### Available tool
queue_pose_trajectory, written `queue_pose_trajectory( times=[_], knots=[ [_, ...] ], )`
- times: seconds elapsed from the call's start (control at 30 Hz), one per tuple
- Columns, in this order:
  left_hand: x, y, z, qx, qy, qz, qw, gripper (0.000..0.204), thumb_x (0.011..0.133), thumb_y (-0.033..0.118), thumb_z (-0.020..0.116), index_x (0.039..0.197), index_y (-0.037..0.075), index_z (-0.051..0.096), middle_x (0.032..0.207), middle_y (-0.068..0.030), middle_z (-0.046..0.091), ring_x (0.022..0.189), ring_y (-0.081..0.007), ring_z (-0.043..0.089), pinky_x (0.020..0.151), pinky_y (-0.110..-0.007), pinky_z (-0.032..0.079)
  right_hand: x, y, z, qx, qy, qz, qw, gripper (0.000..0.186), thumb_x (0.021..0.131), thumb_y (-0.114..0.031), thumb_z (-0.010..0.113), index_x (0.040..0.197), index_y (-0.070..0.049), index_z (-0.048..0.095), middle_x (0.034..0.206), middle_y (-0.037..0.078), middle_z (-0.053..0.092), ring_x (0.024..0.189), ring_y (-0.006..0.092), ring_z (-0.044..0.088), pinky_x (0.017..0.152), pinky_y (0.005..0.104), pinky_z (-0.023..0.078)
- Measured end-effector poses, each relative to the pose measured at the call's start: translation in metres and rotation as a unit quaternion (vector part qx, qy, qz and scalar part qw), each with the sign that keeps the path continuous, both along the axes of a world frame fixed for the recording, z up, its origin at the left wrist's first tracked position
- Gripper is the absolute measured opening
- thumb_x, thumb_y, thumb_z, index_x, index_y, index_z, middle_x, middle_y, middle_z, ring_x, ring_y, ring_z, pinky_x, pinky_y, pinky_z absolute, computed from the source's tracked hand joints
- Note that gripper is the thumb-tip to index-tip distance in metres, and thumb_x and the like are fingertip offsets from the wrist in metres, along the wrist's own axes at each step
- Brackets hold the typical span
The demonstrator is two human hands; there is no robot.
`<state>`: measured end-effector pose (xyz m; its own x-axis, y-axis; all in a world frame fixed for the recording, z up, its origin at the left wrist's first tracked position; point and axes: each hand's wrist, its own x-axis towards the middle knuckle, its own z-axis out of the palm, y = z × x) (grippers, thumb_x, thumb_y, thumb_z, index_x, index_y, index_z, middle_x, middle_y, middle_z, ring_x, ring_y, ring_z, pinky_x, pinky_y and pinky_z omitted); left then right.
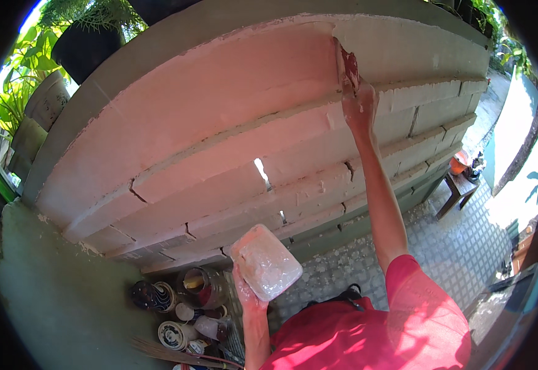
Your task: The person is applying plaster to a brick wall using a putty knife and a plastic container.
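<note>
My right hand (pixel 359 103) reaches up along the wall, its fingers closed around a putty knife (pixel 349 66) with a dark red part. The knife's long edge lies against the top band of the wall (pixel 213 92), where a smooth pale coat ends near the blade. Lower down, my left hand (pixel 248 293) holds a squarish, translucent plastic tub (pixel 275 265) from its left side and beneath. Whitish paste smears the tub. Below the coated band, the wall steps into ledges with rough joints, cracks and two narrow gaps.
Buckets (pixel 202 287), cans and cups crowd the floor at the lower left, beside a broom (pixel 164 353). Potted plants (pixel 87 49) stand on the ledge at the upper left. A small wooden stool (pixel 457 194) holding an orange thing stands at the right on the tiled floor (pixel 448 240).
</note>
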<state>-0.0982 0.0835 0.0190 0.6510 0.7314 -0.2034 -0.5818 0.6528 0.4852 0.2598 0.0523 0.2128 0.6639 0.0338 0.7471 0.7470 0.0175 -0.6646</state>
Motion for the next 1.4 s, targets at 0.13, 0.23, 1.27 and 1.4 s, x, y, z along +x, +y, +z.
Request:
queue_pose_trajectory(
  times=[0.13, 0.23, 1.27, 1.4],
  knots=[
    [0.005, -0.003, 0.003, -0.012, 0.002, 0.004, 1.000, 0.049, 0.091, 0.043, 0.048, 0.128, 0.010, 0.047, 0.121, -0.0070, 0.056, 0.109, -0.0265, 0.057, 0.090, -0.044, 0.050, -0.011, 0.009, 0.012, -0.060, -0.011, -0.004, 0.998, 0.026, 0.084, -0.012, 0.048, 0.103, 0.002, 0.061, 0.076, 0.027, 0.056, 0.063, 0.0366, 0.055, 0.064, 0.0422, 0.044],
    [0.007, -0.002, 0.002, -0.021, 0.001, 0.007, 1.000, 0.048, 0.091, 0.043, 0.048, 0.127, 0.011, 0.048, 0.121, -0.0068, 0.056, 0.107, -0.0267, 0.058, 0.090, -0.044, 0.050, -0.021, 0.040, 0.005, -0.071, -0.097, -0.100, 0.988, 0.032, 0.085, -0.010, 0.049, 0.115, 0.001, 0.058, 0.075, 0.027, 0.060, 0.068, 0.0419, 0.061, 0.063, 0.0449, 0.049],
    [0.018, -0.008, 0.003, -0.015, -0.009, -0.017, 1.000, 0.047, 0.092, 0.043, 0.047, 0.127, 0.011, 0.047, 0.120, -0.0076, 0.056, 0.105, -0.0269, 0.059, 0.086, -0.046, 0.052, -0.105, 0.116, 0.016, -0.164, -0.224, 0.075, 0.958, 0.038, 0.071, -0.014, 0.064, 0.107, -0.001, 0.055, 0.096, 0.020, 0.056, 0.087, 0.0358, 0.051, 0.069, 0.0491, 0.043],
    [0.019, -0.018, 0.008, -0.008, 0.004, -0.010, 1.000, 0.048, 0.092, 0.043, 0.046, 0.128, 0.011, 0.047, 0.121, -0.0077, 0.056, 0.106, -0.0270, 0.058, 0.086, -0.045, 0.052, -0.037, 0.075, 0.007, -0.122, -0.205, -0.061, 0.969, 0.031, 0.073, -0.008, 0.057, 0.103, -0.002, 0.058, 0.094, 0.017, 0.058, 0.080, 0.0340, 0.055, 0.061, 0.0480, 0.044]
  ],
)
